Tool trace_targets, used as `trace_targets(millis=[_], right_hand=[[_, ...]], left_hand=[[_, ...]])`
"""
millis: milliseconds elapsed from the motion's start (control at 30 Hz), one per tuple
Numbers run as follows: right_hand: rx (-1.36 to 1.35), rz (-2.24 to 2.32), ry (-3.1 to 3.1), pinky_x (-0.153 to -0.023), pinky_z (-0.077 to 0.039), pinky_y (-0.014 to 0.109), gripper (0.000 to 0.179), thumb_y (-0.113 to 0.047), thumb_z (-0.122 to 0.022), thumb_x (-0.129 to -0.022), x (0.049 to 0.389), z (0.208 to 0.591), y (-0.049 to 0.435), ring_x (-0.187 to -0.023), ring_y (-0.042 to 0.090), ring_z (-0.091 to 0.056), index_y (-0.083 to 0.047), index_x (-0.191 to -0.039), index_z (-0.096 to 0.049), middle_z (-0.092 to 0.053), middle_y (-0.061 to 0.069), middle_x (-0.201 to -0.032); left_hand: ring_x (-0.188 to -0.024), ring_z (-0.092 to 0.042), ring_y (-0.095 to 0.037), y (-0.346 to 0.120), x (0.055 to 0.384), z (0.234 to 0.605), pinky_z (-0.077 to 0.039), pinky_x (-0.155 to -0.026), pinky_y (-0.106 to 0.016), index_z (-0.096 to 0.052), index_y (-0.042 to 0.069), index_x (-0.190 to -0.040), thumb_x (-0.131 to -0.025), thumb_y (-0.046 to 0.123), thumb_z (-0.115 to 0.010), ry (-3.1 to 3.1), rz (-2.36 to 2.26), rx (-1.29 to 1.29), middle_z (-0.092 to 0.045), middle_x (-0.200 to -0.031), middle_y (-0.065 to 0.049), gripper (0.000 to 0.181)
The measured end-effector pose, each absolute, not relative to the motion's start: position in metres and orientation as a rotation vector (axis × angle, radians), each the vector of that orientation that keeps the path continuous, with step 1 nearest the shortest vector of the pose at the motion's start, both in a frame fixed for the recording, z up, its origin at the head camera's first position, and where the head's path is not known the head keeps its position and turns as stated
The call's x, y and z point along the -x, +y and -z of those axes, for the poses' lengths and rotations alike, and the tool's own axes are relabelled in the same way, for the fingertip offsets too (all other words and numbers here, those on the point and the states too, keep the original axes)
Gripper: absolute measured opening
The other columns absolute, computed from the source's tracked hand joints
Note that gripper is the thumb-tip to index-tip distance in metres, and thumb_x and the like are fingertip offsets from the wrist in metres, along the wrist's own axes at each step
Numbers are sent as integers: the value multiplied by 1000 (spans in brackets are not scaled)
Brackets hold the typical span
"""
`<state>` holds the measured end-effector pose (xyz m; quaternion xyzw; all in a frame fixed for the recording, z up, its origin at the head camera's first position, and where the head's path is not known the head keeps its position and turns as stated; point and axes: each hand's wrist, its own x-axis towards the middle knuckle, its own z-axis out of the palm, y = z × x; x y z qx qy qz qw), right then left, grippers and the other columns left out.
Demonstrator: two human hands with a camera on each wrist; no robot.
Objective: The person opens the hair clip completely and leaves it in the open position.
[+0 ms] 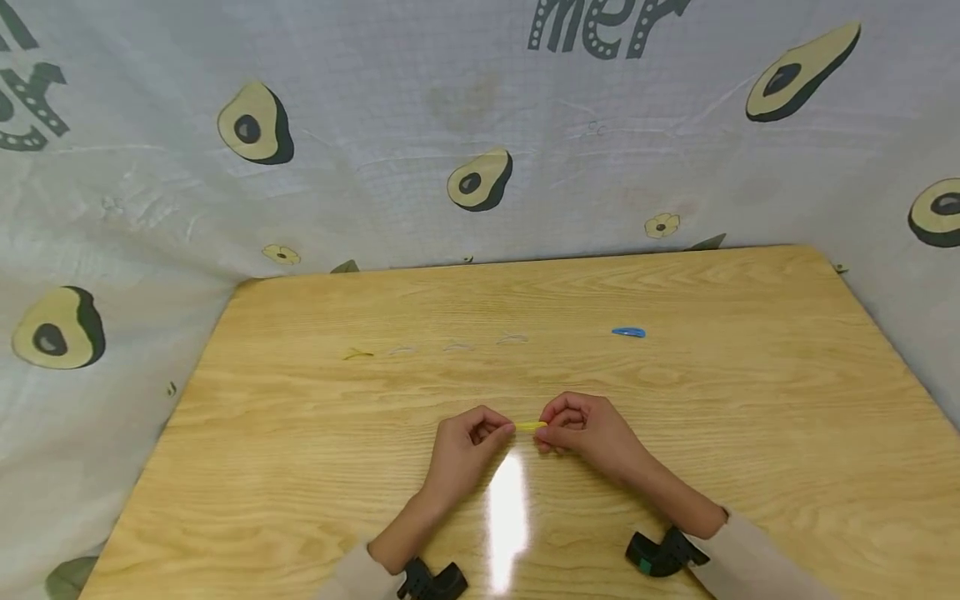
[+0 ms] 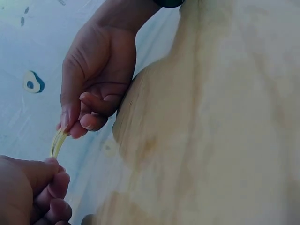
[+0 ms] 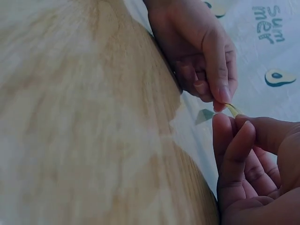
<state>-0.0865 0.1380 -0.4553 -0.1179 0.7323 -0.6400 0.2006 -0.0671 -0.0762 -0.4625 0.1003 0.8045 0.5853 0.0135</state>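
At left on the wooden tabletop (image 1: 300, 467), a thin yellowish piece (image 1: 358, 354) is lying at the start of a row, with three slender pale pieces (image 1: 459, 346) (too faint to make out from where I am standing) trailing rightward. Closer in, a left hand (image 1: 463, 450) is pinching one end of a slim yellow strip (image 1: 528, 426); the strip is bridging the narrow gap to the right hand (image 1: 592, 429), which is pinching the other end. Beyond it, a blue hair clip (image 1: 628, 332) is lying apart.
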Motion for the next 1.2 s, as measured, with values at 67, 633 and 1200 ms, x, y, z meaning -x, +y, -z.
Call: trace_targets(millis=[67, 633, 1200], right_hand=[[329, 1790, 2046, -63, -53, 31, 27, -21, -73, -86, 85, 456, 139, -75, 28, -67, 0, -99, -61, -69, 13, -81], [305, 1849, 2045, -63, -55, 34, 28, -20, -76, -83, 85, 458, 133, -76, 28, -68, 1, -98, -63, -69, 14, -82], [338, 1889, 2058, -66, -55, 38, 20, -10, -73, -85, 81, 455, 131, -68, 28, -66, 5, -91, -62, -68, 19, -83]], left_hand=[[-54, -48, -8, -75, 66, 466, -40, -50, -19, -70, 0, -88, -88, 7, -68, 2508, -1842, -334, -66, -72, -10, 8], [-52, -43, -3, -76, 65, 470, -39, -47, -20, -67, 7, -84, -89, 8, -67, 2658, -1815, -532, -62, -69, 4, 6], [-48, -39, -3, -75, 65, 471, -35, -43, -18, -65, 7, -77, -88, 2, -68, 2707, -1787, -599, -50, -57, 7, 12]])
